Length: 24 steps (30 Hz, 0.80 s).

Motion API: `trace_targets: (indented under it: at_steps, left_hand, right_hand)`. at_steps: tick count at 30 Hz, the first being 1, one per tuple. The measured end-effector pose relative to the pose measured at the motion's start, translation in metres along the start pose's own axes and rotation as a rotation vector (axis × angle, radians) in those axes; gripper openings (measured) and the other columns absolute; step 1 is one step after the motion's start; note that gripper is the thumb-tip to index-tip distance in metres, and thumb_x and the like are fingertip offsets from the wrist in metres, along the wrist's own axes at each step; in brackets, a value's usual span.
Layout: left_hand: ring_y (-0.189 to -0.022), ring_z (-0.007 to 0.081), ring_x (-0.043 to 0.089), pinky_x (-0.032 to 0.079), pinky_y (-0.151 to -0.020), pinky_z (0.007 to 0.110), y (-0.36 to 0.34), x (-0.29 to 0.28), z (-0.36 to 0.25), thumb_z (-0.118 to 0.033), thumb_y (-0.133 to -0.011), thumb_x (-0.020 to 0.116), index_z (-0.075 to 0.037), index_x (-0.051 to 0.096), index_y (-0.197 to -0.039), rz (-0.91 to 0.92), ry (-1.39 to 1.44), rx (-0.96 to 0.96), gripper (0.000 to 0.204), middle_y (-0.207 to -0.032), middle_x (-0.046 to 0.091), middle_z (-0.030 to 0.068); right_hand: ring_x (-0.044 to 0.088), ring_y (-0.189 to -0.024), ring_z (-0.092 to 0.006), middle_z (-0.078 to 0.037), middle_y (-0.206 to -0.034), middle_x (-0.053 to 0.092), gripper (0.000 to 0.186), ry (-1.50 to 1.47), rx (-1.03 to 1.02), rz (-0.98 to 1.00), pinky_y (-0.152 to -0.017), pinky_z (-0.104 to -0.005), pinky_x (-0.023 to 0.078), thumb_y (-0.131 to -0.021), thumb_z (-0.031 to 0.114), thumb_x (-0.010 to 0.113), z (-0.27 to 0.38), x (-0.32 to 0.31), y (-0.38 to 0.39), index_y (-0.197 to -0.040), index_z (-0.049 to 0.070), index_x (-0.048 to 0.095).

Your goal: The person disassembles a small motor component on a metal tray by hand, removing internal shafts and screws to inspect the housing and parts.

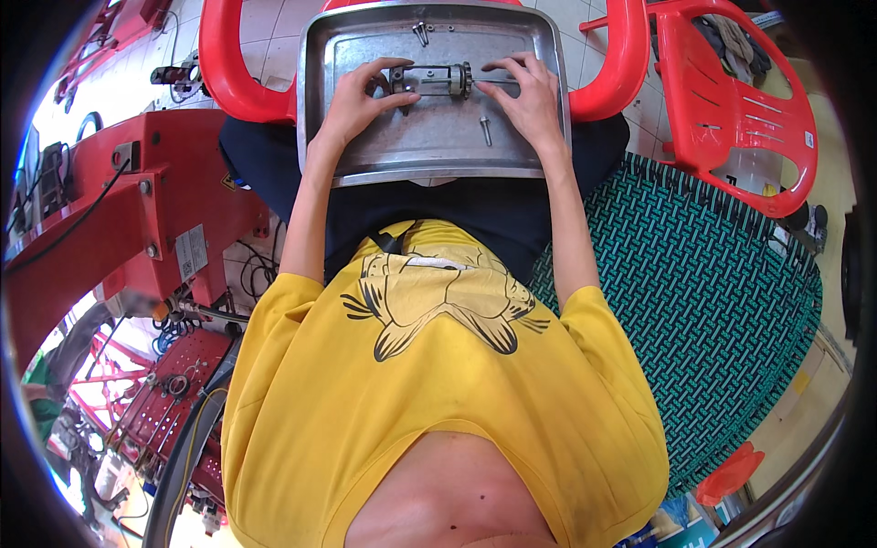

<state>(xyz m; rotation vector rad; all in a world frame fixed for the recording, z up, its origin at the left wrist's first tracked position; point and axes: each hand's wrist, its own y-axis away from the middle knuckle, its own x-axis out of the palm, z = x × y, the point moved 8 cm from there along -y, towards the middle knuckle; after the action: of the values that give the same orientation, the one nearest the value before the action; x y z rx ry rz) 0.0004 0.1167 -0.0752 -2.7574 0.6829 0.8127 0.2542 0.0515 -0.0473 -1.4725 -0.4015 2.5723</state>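
A small metal assembly (429, 80), with parallel rods and a toothed round part at its right end, lies sideways over a shallow metal tray (438, 163). My left hand (358, 102) holds its left end between thumb and fingers. Just beyond the toothed end is my right hand (530, 99), its thumb and fingertips apart. What looks like a thin shaft runs between those fingers; whether they touch it is unclear. A bolt (486, 131) rests in the tray below the right hand. Several small screws (421, 34) lie near the tray's far edge.
Beyond the tray, red plastic chair arms (610, 68) flank it. Another red chair (731, 100) stands at the far right, near a green woven seat (685, 301). Red machinery (155, 201) fills the left side, with cables and a perforated red panel (178, 379) below.
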Motion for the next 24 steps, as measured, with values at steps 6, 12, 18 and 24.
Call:
trace_targets:
  at_steps: [6, 12, 18, 24]
  left_hand:
    - [-0.08, 0.0163, 0.066, 0.052, -0.072, 0.032, -0.001, 0.001, 0.002, -0.035, -0.078, 0.093, -0.019, 0.074, -0.132, 0.002, 0.017, 0.01, 0.059, -0.093, 0.074, 0.0073]
    - [-0.079, 0.0162, 0.067, 0.052, -0.072, 0.032, -0.001, 0.0, 0.001, -0.035, -0.078, 0.093, -0.019, 0.074, -0.132, 0.009, -0.001, -0.021, 0.059, -0.094, 0.073, 0.0074]
    - [-0.08, 0.0167, 0.066, 0.052, -0.073, 0.033, 0.001, -0.002, -0.001, -0.033, -0.078, 0.093, -0.018, 0.074, -0.131, 0.008, 0.001, -0.027, 0.059, -0.096, 0.074, 0.0077]
    - [-0.081, 0.0162, 0.064, 0.052, -0.073, 0.033, -0.001, 0.0, -0.002, -0.033, -0.078, 0.093, -0.017, 0.074, -0.131, 0.017, 0.008, -0.035, 0.058, -0.101, 0.075, 0.0066]
  right_hand:
    - [0.063, -0.113, -0.0273, -0.005, -0.116, 0.067, 0.029, -0.014, 0.008, 0.024, -0.101, -0.0422, 0.041, -0.092, 0.04, 0.079, -0.011, 0.005, 0.0, -0.107, 0.015, 0.08]
    - [0.063, -0.112, -0.0275, -0.005, -0.113, 0.066, 0.027, 0.048, -0.045, 0.02, -0.1, -0.0428, 0.042, -0.088, 0.036, 0.082, -0.001, 0.006, -0.003, -0.103, 0.014, 0.079]
    - [0.063, -0.112, -0.0265, -0.004, -0.113, 0.068, 0.025, -0.036, -0.023, -0.01, -0.101, -0.0411, 0.04, -0.094, 0.036, 0.076, 0.009, -0.003, -0.003, -0.102, 0.012, 0.08]
    - [0.062, -0.112, -0.0253, -0.002, -0.109, 0.069, 0.02, 0.004, 0.014, 0.046, -0.102, -0.0417, 0.039, -0.092, 0.032, 0.077, -0.001, 0.011, -0.001, -0.098, 0.013, 0.081]
